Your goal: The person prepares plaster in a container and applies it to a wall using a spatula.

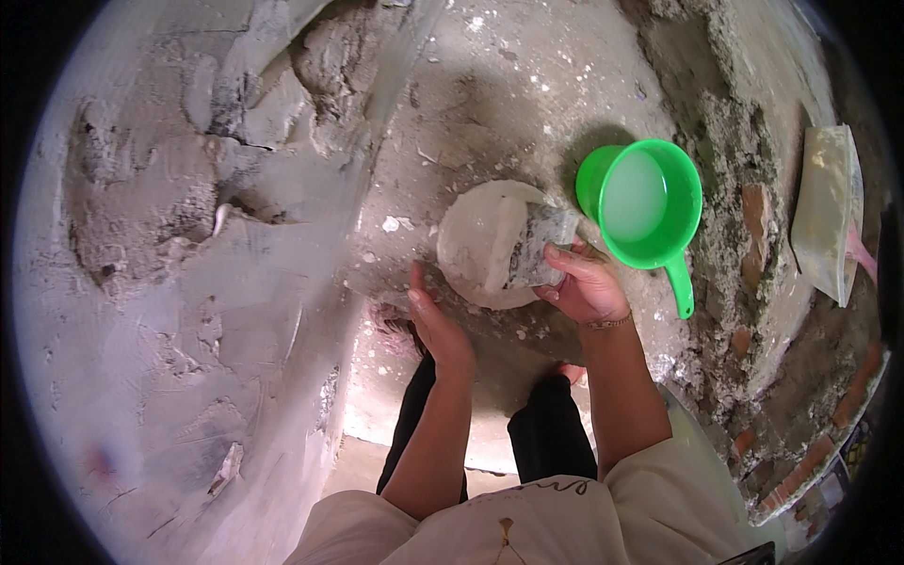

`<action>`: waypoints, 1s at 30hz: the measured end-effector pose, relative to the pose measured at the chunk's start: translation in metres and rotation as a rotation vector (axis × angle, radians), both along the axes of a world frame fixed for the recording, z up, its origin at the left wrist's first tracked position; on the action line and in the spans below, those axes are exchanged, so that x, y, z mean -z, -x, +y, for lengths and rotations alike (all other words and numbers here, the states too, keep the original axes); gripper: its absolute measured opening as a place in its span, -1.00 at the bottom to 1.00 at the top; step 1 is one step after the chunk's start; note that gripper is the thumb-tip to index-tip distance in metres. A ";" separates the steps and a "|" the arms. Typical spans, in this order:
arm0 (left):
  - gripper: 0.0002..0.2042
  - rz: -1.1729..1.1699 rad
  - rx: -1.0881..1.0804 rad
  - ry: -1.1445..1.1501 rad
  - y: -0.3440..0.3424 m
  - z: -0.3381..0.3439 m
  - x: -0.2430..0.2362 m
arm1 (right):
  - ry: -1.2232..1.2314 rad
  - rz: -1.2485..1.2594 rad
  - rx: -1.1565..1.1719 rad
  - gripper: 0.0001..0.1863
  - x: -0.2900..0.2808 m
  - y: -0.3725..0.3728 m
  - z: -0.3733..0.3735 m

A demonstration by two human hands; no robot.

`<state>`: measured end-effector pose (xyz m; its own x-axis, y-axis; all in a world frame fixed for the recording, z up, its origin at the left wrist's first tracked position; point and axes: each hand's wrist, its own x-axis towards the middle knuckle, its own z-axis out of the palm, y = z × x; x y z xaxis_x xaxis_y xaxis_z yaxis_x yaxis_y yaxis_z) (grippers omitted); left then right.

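A round pale bowl smeared with plaster sits on the gritty floor in the middle. My right hand grips a flat grey scraper, caked with dried plaster, held over the bowl's right half. My left hand is at the bowl's lower left, fingers stretched out, holding nothing; whether it touches the bowl I cannot tell. Just right of the bowl stands a green plastic dipper with milky liquid in it, its handle pointing toward me.
A rough plastered surface with broken patches rises along the left. A crumbling edge with exposed red brick runs down the right, where a pale rectangular board or container with a pink piece lies. My legs and feet show below my hands.
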<state>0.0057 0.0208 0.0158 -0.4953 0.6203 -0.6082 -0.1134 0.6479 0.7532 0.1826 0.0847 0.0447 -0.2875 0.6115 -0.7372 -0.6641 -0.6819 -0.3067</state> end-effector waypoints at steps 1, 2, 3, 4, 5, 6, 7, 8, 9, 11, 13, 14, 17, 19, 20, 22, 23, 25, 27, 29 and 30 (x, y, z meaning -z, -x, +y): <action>-0.30 0.013 0.003 0.020 0.001 -0.001 0.001 | -0.073 0.097 0.008 -0.64 -0.003 0.000 0.007; -0.31 0.011 -0.019 -0.003 0.002 -0.003 0.003 | -0.152 0.113 0.048 -0.64 -0.006 0.006 0.016; -0.31 0.009 -0.041 -0.018 0.003 -0.007 0.007 | -0.222 0.129 0.088 -0.63 -0.006 0.016 0.025; -0.32 0.007 -0.063 -0.034 0.005 -0.010 0.010 | -0.292 0.146 0.130 -0.62 -0.008 0.028 0.036; -0.32 0.001 -0.066 -0.003 0.004 -0.011 0.009 | -0.284 0.089 0.211 -0.61 -0.014 0.039 0.047; -0.32 -0.009 -0.065 0.027 0.000 -0.010 0.004 | -0.415 0.031 0.237 -0.62 -0.026 0.048 0.064; -0.32 -0.012 -0.067 0.059 0.000 -0.011 0.001 | -0.542 -0.020 0.262 -0.63 -0.036 0.060 0.080; -0.32 -0.003 -0.067 0.069 0.001 -0.014 0.002 | -0.543 -0.099 0.316 -0.67 -0.042 0.074 0.090; -0.32 0.015 -0.069 0.076 0.006 -0.016 0.002 | -0.544 -0.170 0.370 -0.71 -0.049 0.092 0.100; -0.33 0.016 -0.043 0.053 -0.004 -0.014 0.002 | -0.615 -0.446 0.451 -0.77 -0.049 0.118 0.115; -0.34 0.049 -0.010 0.011 -0.009 -0.012 -0.004 | -0.719 -0.796 0.493 -0.82 -0.038 0.154 0.122; -0.34 0.065 0.013 -0.040 -0.010 -0.015 -0.003 | -0.783 -1.018 0.394 -0.80 -0.042 0.172 0.116; -0.34 0.092 0.061 -0.135 -0.006 -0.024 -0.001 | -0.906 -1.179 0.330 -0.69 -0.057 0.196 0.098; -0.34 0.085 0.069 -0.157 -0.004 -0.023 -0.001 | -0.971 -1.150 0.306 -0.65 -0.064 0.190 0.095; -0.34 0.092 0.062 -0.141 -0.002 -0.022 -0.004 | -0.998 -1.085 0.285 -0.63 -0.065 0.183 0.092; -0.34 0.090 0.047 -0.108 -0.002 -0.018 -0.006 | -1.049 -0.975 0.237 -0.60 -0.061 0.164 0.087; -0.34 0.077 0.033 -0.058 -0.006 -0.016 -0.005 | -0.913 -0.892 0.206 -0.67 -0.056 0.152 0.089; -0.34 0.077 -0.003 0.020 -0.005 -0.013 -0.008 | -0.642 -0.665 0.221 -0.77 -0.058 0.133 0.100; -0.34 0.013 -0.058 0.037 -0.007 -0.019 0.000 | -0.511 -0.487 0.385 -0.78 -0.052 0.129 0.118; -0.35 -0.030 -0.084 0.006 -0.008 -0.021 0.005 | -0.490 -0.518 0.383 -0.81 -0.045 0.129 0.133; -0.35 -0.039 -0.084 -0.033 -0.009 -0.022 0.007 | -0.478 -0.532 0.381 -0.80 -0.044 0.131 0.137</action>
